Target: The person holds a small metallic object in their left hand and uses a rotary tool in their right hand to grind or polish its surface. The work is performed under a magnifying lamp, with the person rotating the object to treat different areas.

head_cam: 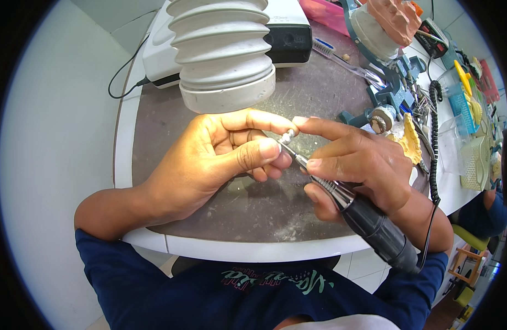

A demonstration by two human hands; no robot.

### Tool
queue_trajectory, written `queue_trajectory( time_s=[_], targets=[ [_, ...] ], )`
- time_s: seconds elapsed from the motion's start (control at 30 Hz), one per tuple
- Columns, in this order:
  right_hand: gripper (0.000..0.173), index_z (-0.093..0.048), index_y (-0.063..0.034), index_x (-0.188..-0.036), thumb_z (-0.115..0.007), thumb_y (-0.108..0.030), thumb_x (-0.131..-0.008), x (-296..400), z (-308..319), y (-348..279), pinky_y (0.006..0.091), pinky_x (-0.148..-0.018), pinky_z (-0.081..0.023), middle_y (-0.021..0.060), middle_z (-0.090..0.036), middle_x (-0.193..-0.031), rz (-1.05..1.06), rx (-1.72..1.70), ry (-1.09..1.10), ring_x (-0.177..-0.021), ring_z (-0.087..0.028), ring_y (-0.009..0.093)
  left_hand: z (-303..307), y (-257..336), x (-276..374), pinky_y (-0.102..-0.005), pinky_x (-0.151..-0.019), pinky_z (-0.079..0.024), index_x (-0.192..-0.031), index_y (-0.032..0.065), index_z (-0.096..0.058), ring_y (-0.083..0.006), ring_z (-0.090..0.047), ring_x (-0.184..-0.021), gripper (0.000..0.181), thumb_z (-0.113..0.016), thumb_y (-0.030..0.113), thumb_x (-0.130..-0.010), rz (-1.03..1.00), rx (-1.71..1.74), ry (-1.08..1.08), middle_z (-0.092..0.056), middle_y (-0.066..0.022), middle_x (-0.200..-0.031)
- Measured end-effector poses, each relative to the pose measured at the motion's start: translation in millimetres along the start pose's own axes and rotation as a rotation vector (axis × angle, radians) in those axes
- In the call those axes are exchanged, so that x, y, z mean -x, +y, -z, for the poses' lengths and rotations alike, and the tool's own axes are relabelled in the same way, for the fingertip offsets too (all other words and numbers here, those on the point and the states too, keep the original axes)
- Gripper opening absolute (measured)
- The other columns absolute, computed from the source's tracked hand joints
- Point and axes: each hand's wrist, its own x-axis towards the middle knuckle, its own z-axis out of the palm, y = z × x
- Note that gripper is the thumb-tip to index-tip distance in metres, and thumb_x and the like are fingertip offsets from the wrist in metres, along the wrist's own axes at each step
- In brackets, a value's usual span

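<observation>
Between thumb and index fingertip, my left hand pinches a small silvery metal dental piece made of rounded lumps. My right hand grips a black and chrome micromotor handpiece like a pen, its body slanting down to the lower right. The thin bur at its tip meets or nearly meets the metal piece; contact is hard to tell. My right index fingertip rests close to the left one, beside the piece. Part of the metal piece is hidden by my left fingers.
A ribbed white extraction hose hangs just beyond my hands, before a white and black machine. On the right are a toothbrush, a blue articulator with a plaster model, a yellow dental cast and the handpiece's coiled cord. Another person sits far right.
</observation>
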Motion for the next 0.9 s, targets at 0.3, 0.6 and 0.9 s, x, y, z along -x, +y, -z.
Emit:
queue_trajectory(
  time_s=[0.3,0.6,0.9],
  targets=[
    [0.022,-0.066,-0.0014,-0.087,-0.081,-0.002,-0.072,1.4,0.2,4.8,0.0373,-0.074,-0.063,0.0096,-0.068,-0.079,0.012,0.003,0.003,-0.084,-0.075,0.03,0.2,-0.2,-0.3,-0.026,-0.083,-0.055,-0.127,0.0031,-0.058,-0.0115,-0.067,-0.092,0.035,-0.067,0.02,-0.098,0.012,0.022,-0.004,-0.068,-0.0074,-0.106],
    [0.033,-0.055,-0.0006,-0.109,-0.077,-0.005,-0.085,-0.6,13.0,1.8,0.0411,-0.076,-0.061,0.0168,-0.068,-0.089,0.042,0.014,-0.13,-0.09,-0.073,0.037,2.1,-5.7,0.6,-0.0268,-0.087,-0.056,-0.127,-0.0004,-0.059,-0.0112,-0.066,-0.094,0.037,-0.071,0.011,-0.093,-0.027,0.023,0.007,-0.066,-0.0067,-0.107],
    [0.032,-0.066,-0.0018,-0.103,-0.084,-0.009,-0.077,3.6,17.1,-5.2,0.0297,-0.06,-0.059,0.016,-0.071,-0.093,-0.026,-0.035,-0.056,-0.075,-0.074,0.024,-2.5,-0.8,-2.9,-0.0217,-0.084,-0.051,-0.125,-0.0021,-0.06,-0.0066,-0.061,-0.089,0.037,-0.072,0.005,-0.091,-0.003,-0.041,-0.008,-0.06,0.0,-0.093]
  ],
)
